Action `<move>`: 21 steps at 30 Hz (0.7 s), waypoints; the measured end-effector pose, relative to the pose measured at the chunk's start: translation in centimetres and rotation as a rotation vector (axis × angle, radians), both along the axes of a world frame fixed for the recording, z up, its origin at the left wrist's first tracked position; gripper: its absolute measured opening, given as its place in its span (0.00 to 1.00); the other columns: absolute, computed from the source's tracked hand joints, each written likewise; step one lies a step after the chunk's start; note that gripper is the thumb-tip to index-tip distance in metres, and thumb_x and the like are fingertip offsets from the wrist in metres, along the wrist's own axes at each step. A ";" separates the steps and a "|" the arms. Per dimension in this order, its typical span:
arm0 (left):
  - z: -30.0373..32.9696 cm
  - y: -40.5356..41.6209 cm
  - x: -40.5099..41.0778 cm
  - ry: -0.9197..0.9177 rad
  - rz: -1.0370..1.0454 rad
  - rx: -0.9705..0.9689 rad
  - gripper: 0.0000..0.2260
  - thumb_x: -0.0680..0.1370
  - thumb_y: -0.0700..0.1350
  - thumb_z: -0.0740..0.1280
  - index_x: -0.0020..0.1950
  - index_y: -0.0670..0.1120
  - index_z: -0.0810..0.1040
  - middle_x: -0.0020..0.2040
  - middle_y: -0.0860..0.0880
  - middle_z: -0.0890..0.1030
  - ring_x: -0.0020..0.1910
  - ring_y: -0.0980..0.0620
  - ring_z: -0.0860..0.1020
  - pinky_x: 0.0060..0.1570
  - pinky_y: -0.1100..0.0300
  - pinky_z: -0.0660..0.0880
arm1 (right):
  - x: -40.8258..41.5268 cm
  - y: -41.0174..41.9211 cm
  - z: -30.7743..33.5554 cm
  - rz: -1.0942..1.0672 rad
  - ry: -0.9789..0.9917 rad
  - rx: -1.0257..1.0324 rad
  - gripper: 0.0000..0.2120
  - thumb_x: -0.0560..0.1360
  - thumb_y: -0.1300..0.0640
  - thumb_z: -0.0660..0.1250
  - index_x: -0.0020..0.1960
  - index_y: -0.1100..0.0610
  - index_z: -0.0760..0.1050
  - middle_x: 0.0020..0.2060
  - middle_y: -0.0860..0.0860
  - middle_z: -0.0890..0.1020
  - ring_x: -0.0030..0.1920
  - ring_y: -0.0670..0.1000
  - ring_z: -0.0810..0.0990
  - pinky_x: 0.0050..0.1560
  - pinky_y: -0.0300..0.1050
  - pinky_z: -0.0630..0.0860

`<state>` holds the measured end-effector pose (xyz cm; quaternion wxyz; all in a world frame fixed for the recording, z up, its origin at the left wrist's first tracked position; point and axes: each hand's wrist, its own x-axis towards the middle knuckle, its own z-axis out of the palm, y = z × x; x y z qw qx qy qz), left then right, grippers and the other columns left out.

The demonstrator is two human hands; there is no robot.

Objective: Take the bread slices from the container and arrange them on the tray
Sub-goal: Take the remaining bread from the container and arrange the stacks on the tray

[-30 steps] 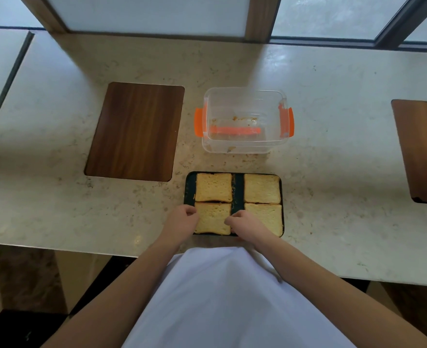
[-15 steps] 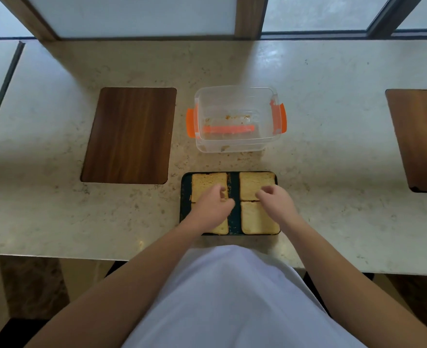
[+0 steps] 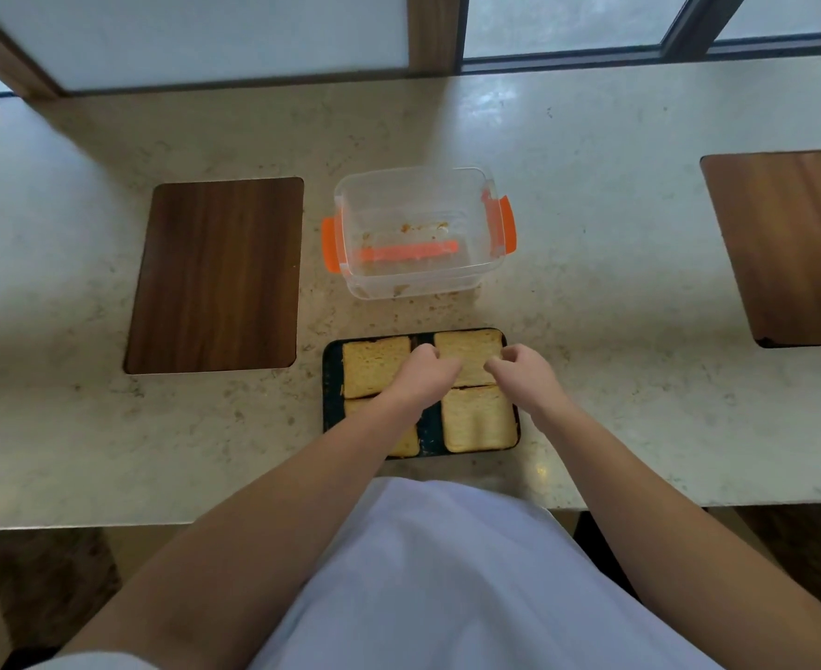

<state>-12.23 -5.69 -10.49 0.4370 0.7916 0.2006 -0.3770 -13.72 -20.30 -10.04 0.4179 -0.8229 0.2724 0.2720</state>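
Centrally, left hand [image 3: 425, 374] and right hand [image 3: 524, 374], fingers curled loosely, over far-right toasted square bread slice [image 3: 471, 353]; contact unclear, nothing lifted. Four golden slices laid two-by-two on dark rectangular tray [image 3: 333, 379]. Likely light, stiff, crumbly: best nudged at edges. Beyond, clear plastic container with orange clips [image 3: 418, 234], holding only crumbs.

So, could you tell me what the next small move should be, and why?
Probably lift both hands clear. The container holds only crumbs, four bread slices fill the tray, and the left hand and right hand rest over the far right slice.
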 end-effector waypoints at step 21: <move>0.7 2.3 -0.7 0.025 0.056 -0.034 0.08 0.76 0.51 0.64 0.44 0.47 0.73 0.43 0.49 0.73 0.45 0.50 0.76 0.53 0.50 0.81 | -1.3 -1.0 0.0 -0.018 -0.031 0.044 0.23 0.78 0.53 0.65 0.71 0.60 0.70 0.66 0.55 0.77 0.63 0.54 0.75 0.60 0.51 0.74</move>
